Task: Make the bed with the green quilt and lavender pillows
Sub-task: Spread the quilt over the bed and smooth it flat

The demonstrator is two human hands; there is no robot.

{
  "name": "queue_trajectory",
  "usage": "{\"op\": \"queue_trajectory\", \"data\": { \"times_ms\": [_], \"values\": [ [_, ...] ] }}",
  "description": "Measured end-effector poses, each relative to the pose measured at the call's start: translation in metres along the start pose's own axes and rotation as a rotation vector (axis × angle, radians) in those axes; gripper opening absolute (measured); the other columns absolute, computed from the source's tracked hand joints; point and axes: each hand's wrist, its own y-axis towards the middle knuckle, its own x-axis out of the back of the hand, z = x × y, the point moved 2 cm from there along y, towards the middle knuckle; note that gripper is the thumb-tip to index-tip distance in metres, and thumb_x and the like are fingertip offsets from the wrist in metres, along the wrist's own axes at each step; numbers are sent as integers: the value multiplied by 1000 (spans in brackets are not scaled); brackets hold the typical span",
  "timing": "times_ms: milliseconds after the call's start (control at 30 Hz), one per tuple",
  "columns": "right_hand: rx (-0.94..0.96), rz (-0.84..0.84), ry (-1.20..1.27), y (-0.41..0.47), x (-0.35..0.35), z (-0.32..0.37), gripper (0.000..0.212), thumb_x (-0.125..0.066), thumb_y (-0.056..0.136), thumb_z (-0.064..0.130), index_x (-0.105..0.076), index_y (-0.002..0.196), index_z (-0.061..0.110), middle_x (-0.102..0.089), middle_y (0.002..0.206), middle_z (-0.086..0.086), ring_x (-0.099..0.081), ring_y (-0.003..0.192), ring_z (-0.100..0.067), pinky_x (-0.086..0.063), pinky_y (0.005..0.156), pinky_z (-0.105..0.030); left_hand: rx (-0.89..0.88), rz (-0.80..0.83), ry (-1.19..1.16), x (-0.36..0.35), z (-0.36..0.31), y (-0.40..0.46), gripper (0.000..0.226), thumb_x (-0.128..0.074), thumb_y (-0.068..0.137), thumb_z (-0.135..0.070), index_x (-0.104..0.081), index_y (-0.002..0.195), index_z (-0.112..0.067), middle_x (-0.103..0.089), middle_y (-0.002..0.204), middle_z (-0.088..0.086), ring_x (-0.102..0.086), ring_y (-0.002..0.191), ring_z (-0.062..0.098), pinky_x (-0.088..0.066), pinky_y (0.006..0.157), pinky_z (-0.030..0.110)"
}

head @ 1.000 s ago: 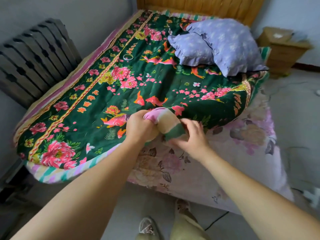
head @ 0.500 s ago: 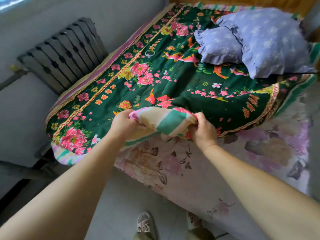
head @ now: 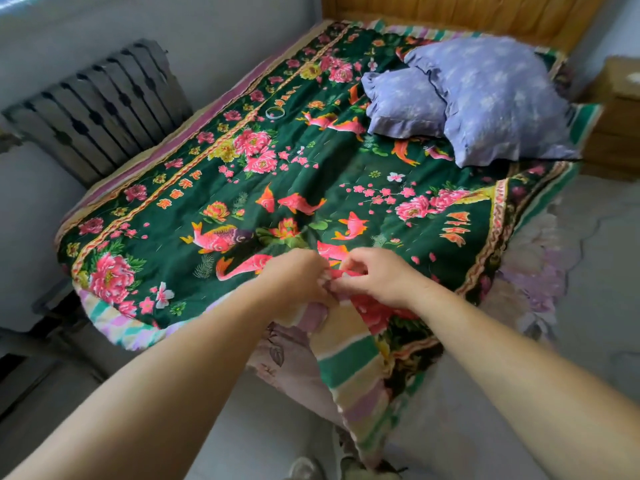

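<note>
Green quilt [head: 311, 174] spread over bed, near edge pinched by left hand [head: 294, 275] and right hand [head: 377, 278] side by side, striped underside hanging below. Two lavender pillows [head: 485, 98] on quilt near headboard [head: 450, 12]. Radiator [head: 104, 105] at left.

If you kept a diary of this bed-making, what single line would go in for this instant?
left hand: pinches quilt edge | right hand: pinches same edge | green quilt: near corner hangs off bed | lavender pillows: stacked near headboard
</note>
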Motion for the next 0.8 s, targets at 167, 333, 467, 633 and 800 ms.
{"op": "queue_trajectory", "data": {
  "times_ms": [167, 333, 467, 633, 800],
  "values": [
    [-112, 107, -509, -25, 3, -58, 66, -74, 71, 36, -45, 130, 30, -52, 127, 5, -52, 117, -19, -39, 101, -39, 49, -66, -251, -8, 10, -15, 30, -76, 73, -40, -61, 72, -14, -52, 64, -2, -51, 71, 22, -39, 62, 33],
    [-156, -78, -604, -29, 2, -68, 24, -59, 80, 26, -51, 103, 25, -66, 102, -9, -60, 101, -34, -39, 73, -34, 61, -101, -382, -12, 13, -39, 30, -75, 77, -36, -67, 87, -9, -57, 72, -1, -51, 75, 18, -31, 59, 28],
    [-129, 28, -815, -52, 9, -52, 10, -54, 77, 16, -47, 80, 23, -66, 104, -11, -59, 102, -34, -38, 71, -31, 103, -11, -338, -35, 17, -60, 29, -74, 78, -38, -66, 87, -12, -58, 80, 4, -51, 78, 19, -36, 57, 24],
    [-290, 180, -1006, -119, 15, -67, 24, -49, 77, 18, -62, 97, 20, -66, 110, -8, -60, 106, -30, -47, 81, -29, 6, 165, -309, -84, -22, -84, 37, -71, 79, -42, -69, 99, -11, -60, 85, 5, -53, 81, 19, -36, 67, 25],
    [-395, 282, -971, -161, -13, -86, 29, -48, 76, 17, -65, 99, 15, -67, 110, -10, -61, 105, -32, -49, 84, -31, -14, 234, -240, -115, -43, -107, 34, -69, 79, -44, -66, 94, -14, -57, 82, 3, -50, 79, 20, -33, 63, 25]
  ]
}}
